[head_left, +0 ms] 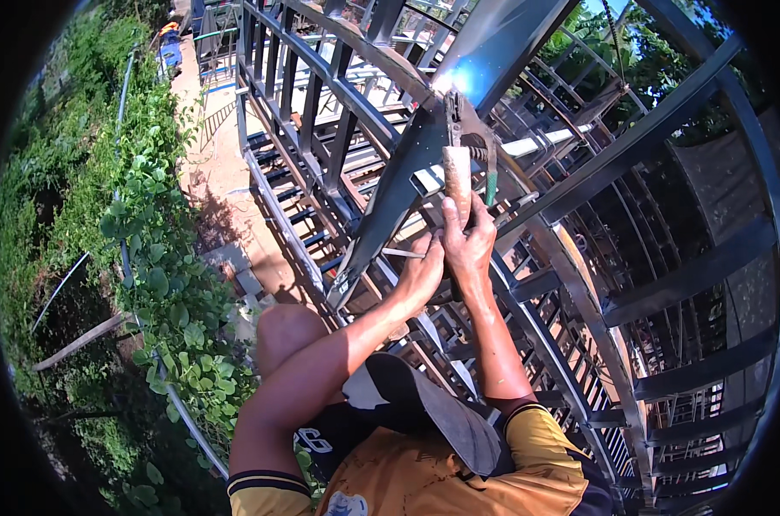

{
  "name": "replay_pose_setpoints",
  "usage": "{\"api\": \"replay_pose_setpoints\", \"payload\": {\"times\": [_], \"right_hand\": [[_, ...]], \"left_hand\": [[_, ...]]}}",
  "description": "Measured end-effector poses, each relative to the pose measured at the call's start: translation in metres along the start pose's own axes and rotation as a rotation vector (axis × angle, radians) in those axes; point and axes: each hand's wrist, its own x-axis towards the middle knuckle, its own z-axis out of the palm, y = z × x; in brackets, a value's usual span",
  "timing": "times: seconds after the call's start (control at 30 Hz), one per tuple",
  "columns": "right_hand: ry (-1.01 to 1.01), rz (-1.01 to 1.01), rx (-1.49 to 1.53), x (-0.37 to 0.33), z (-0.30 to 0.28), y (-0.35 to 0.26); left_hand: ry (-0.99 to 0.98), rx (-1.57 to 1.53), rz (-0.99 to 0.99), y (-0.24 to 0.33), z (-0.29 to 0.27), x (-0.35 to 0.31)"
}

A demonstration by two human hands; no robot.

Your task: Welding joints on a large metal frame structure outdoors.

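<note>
My right hand [471,238] is closed around the pale, worn handle of a welding electrode holder [458,179]. Its spring and green-ended lever stick out on the right side. Past the jaws, a bright blue-white welding arc [453,82] glares against a wide dark steel beam [502,43], and the glare hides the rod tip and the joint. Close beside the right wrist, my left hand [422,273] is closed, with a thin pale rod [403,253] poking out to the left. How far that rod runs inside the fingers is hidden.
Dark steel railings [321,95] stand ahead on the left. A curved steel frame with crossbars [691,275] rises on the right. Open framework lies below my arms. Leafy vines [162,258] and a pipe border the left, beside a sandy path [209,172] far below.
</note>
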Motion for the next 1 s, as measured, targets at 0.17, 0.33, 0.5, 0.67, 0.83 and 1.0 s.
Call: {"api": "replay_pose_setpoints", "payload": {"times": [0.17, 0.33, 0.5, 0.67, 0.83, 1.0], "right_hand": [[0.089, -0.045, 0.002, -0.004, -0.002, 0.000], [0.077, -0.018, 0.046, -0.002, -0.005, -0.002], [0.046, -0.008, 0.042, -0.001, -0.005, 0.006], [-0.005, 0.033, 0.039, 0.001, -0.004, 0.004], [0.014, 0.004, 0.058, 0.000, 0.000, 0.006], [-0.003, 0.017, 0.087, 0.000, -0.001, 0.000]], "left_hand": [[0.005, 0.157, -0.044, 0.008, 0.001, 0.000], [-0.021, 0.207, 0.060, 0.005, 0.001, 0.003], [-0.019, 0.235, 0.057, 0.005, 0.000, 0.004], [0.000, 0.205, 0.026, 0.002, 0.000, 0.006], [-0.002, 0.225, 0.076, -0.007, -0.004, 0.009], [0.017, 0.242, 0.010, -0.002, -0.002, 0.006]]}}
